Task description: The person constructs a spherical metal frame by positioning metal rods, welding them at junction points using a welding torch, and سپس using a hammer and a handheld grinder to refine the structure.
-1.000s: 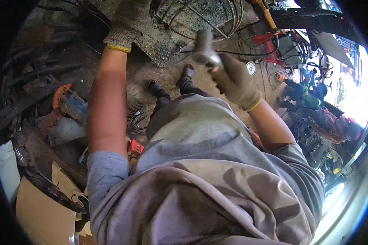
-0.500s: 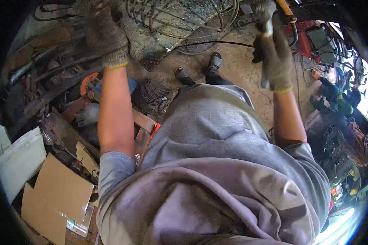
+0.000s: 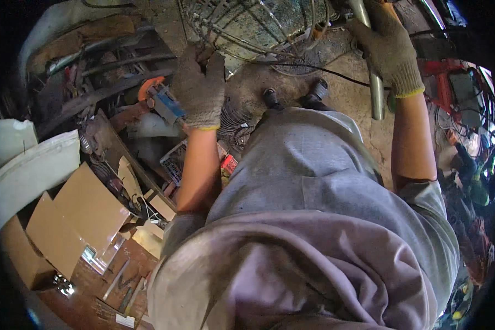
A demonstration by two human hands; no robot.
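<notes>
My left hand (image 3: 201, 91), in a grey knitted glove with a yellow cuff, is at the near left edge of a round frame of bent metal rods (image 3: 242, 48). Its fingers curl in at the rods, and the fingertips are partly hidden. The frame rests on a grit-strewn metal plate (image 3: 236, 67). My right hand (image 3: 389, 50), gloved the same way, is wrapped round a hammer (image 3: 377, 99) with a shiny metal handle. The handle's end points down toward me, and the hammer's head is cut off by the top edge.
A blue angle grinder (image 3: 168, 104) with an orange guard lies left of my left arm, near coiled wire (image 3: 236, 121). Cardboard (image 3: 85, 214) and white curved panels (image 3: 44, 159) are at the left. A black cable (image 3: 335, 73) crosses the floor. Red equipment (image 3: 443, 91) stands at the right.
My left hand has come right and nearer, from beside the plate to the rod frame. My right hand has moved up and slightly right with the hammer. The whole view has shifted.
</notes>
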